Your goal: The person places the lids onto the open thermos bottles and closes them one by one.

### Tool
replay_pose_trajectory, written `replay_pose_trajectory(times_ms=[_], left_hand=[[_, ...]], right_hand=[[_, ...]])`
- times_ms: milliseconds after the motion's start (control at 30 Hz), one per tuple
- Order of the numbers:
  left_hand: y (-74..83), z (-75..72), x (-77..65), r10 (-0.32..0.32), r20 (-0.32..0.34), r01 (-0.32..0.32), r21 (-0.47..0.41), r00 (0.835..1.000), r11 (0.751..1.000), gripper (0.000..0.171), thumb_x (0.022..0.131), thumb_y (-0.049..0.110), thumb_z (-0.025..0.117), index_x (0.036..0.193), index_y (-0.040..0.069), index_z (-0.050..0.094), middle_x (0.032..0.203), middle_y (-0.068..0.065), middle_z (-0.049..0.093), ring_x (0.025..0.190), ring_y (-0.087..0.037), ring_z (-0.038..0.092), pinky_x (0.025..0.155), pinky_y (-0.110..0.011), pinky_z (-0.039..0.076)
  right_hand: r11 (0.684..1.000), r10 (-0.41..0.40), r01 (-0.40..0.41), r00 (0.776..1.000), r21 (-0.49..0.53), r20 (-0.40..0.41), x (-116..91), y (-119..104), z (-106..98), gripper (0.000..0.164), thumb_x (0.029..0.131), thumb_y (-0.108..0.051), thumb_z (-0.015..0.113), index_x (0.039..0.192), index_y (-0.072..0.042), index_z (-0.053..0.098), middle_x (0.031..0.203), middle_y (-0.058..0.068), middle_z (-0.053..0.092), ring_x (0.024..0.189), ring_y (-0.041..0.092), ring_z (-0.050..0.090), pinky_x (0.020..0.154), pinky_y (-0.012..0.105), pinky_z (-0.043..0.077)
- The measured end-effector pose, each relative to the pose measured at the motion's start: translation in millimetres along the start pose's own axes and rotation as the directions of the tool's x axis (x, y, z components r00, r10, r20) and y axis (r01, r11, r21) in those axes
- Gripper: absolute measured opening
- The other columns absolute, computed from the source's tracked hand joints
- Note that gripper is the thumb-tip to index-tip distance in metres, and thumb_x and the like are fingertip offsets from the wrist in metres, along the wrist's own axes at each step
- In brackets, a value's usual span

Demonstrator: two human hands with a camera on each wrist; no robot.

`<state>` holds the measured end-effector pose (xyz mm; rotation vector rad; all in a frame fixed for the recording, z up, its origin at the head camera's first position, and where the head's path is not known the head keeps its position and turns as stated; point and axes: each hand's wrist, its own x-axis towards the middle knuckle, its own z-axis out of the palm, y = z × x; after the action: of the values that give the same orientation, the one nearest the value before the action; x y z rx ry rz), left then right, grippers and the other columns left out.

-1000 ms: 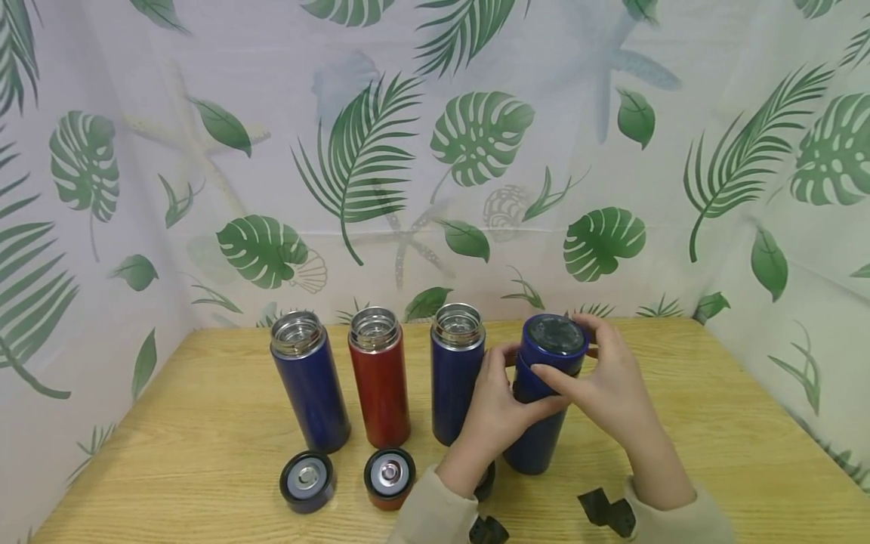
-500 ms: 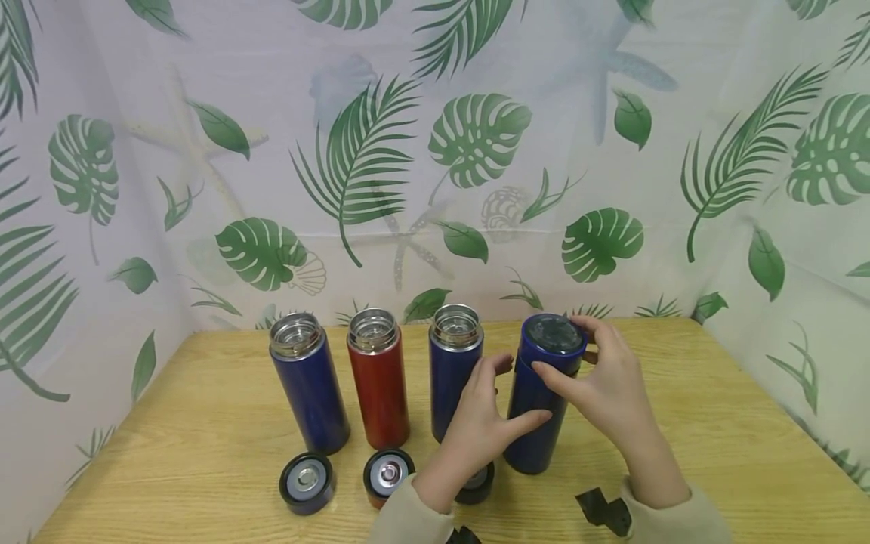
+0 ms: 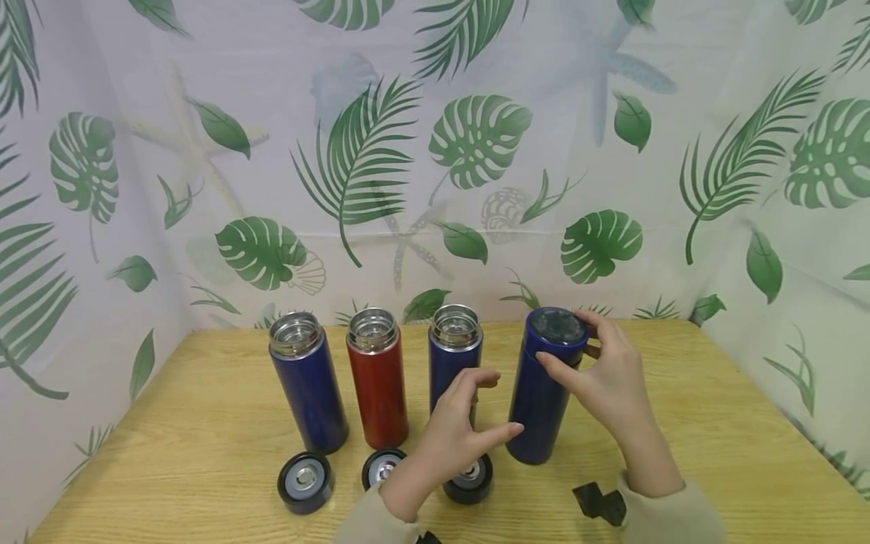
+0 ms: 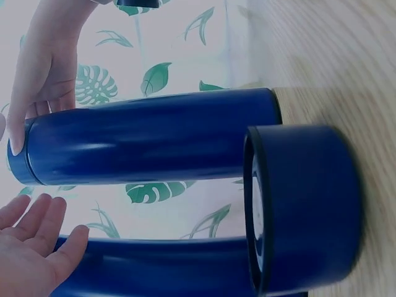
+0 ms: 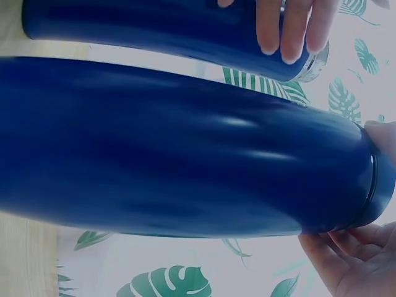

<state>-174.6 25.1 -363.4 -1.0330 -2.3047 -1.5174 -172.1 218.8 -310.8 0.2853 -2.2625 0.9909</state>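
Observation:
My right hand (image 3: 615, 381) grips a blue thermos bottle (image 3: 538, 412) near its top, thumb and fingers around the dark-topped lid (image 3: 559, 329). The bottle stands nearly upright; whether its base touches the table, I cannot tell. My left hand (image 3: 442, 434) holds nothing, thumb and fingers spread apart. In the head view it overlaps an uncapped blue thermos (image 3: 455, 363) and sits above a loose blue lid (image 3: 470, 483). That lid (image 4: 309, 204) looms large in the left wrist view. The right wrist view has the gripped bottle (image 5: 185, 148) filling its middle.
A red thermos (image 3: 378, 389) and another blue thermos (image 3: 309, 393) stand uncapped on the left of the wooden table (image 3: 204, 423). In front of them lie two more lids, a blue one (image 3: 306, 483) and one (image 3: 383, 467) partly behind my left forearm. A leaf-patterned cloth (image 3: 408, 166) hangs behind.
My left hand has let go of the lidded bottle and moved left toward the front. My right hand keeps its grip, and the bottle's base has shifted slightly away from me.

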Motion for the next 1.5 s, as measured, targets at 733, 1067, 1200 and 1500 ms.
replay_pose_trajectory(times_ms=[733, 1067, 1200, 1500], left_hand=[[-0.8, -8.2, -1.3, -0.025, 0.051, 0.026, -0.023, 0.998, 0.999, 0.052, 0.079, 0.028, 0.067, 0.12, 0.006, 0.043, 0.118, -0.003, 0.047, 0.109, -0.013, 0.044, 0.089, -0.035, 0.04], [1.3, -10.6, -2.6, 0.002, 0.059, -0.003, 0.004, 0.998, 1.0, 0.053, 0.079, 0.025, 0.068, 0.121, 0.004, 0.042, 0.117, -0.004, 0.047, 0.109, -0.014, 0.045, 0.088, -0.034, 0.041], [1.8, -12.7, -4.4, 0.032, 0.067, -0.035, 0.049, 0.997, 0.998, 0.053, 0.079, 0.027, 0.067, 0.121, 0.005, 0.043, 0.116, -0.005, 0.048, 0.109, -0.013, 0.045, 0.088, -0.033, 0.041], [1.2, -21.9, -15.0, 0.03, 0.092, -0.044, 0.149, 0.995, 0.988, 0.049, 0.081, 0.034, 0.063, 0.119, 0.007, 0.045, 0.116, -0.003, 0.049, 0.109, -0.012, 0.046, 0.09, -0.029, 0.039]], right_hand=[[0.997, 0.067, -0.066, 0.998, 0.04, -0.007, 13.2, 14.4, 6.6, 0.065, 0.07, -0.011, 0.075, 0.121, 0.01, 0.041, 0.109, 0.024, 0.047, 0.1, 0.037, 0.048, 0.079, 0.049, 0.044], [0.998, -0.048, 0.051, 0.995, 0.026, -0.089, 10.2, 12.6, 2.7, 0.061, 0.069, -0.008, 0.071, 0.12, 0.009, 0.041, 0.116, 0.024, 0.043, 0.103, 0.036, 0.043, 0.085, 0.049, 0.036], [0.976, -0.209, 0.215, 0.96, 0.016, -0.185, 6.8, 2.3, -0.9, 0.054, 0.069, -0.014, 0.068, 0.114, 0.008, 0.048, 0.115, 0.023, 0.046, 0.101, 0.033, 0.043, 0.083, 0.041, 0.035], [0.898, -0.427, 0.439, 0.887, 0.031, -0.176, -4.1, -20.4, 1.9, 0.06, 0.082, -0.045, 0.053, 0.108, 0.009, 0.052, 0.109, 0.023, 0.051, 0.102, 0.033, 0.046, 0.091, 0.022, 0.03]])
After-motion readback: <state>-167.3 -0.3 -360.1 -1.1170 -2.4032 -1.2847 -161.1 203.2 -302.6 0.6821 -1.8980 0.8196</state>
